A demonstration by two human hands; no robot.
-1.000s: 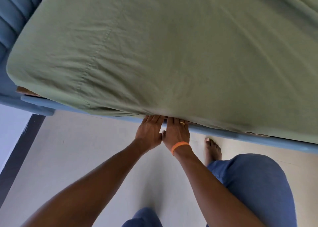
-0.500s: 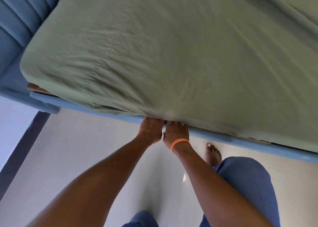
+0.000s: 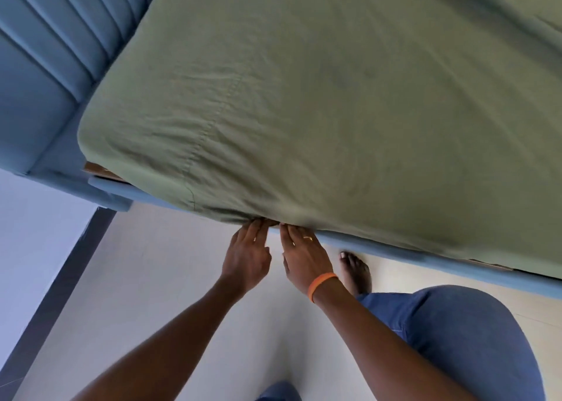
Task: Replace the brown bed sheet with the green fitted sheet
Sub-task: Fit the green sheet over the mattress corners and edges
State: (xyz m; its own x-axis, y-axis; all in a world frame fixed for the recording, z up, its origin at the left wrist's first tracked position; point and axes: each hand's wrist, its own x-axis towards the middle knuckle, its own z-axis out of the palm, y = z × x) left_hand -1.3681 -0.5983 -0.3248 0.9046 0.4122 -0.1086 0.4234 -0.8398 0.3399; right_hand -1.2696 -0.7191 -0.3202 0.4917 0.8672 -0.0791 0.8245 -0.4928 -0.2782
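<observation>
Green fitted sheet (image 3: pixel 334 102) covers the whole mattress, filling the upper frame. My left hand (image 3: pixel 246 257) and right hand (image 3: pixel 304 257) sit mid-frame, fingers straight, tips pushing its hem under the mattress edge, gripping nothing. It's soft, light, stretchy stuff, so I'd grab that elastic hem.

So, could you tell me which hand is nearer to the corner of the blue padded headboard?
The left hand: it tucks the green fitted sheet on the side toward the headboard; the right hand sits just beyond it.
</observation>
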